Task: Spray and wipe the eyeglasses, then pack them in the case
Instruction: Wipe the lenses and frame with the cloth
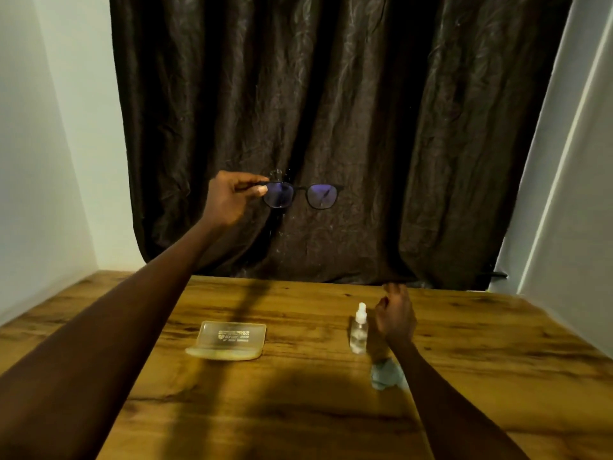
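Note:
My left hand [229, 199] is raised in front of the curtain and pinches the left corner of the dark-framed eyeglasses [300, 195], lenses facing me. A small clear spray bottle [359, 328] with a white nozzle stands upright on the wooden table [298, 410]. My right hand [394, 315] hovers just right of the bottle with relaxed fingers, holding nothing. A crumpled light blue cloth [386, 375] lies on the table under my right forearm. The translucent yellowish glasses case [229, 340] lies flat on the table, left of the bottle.
A dark brown curtain [331, 127] hangs behind the table's far edge. White walls [43, 144] close in on both sides.

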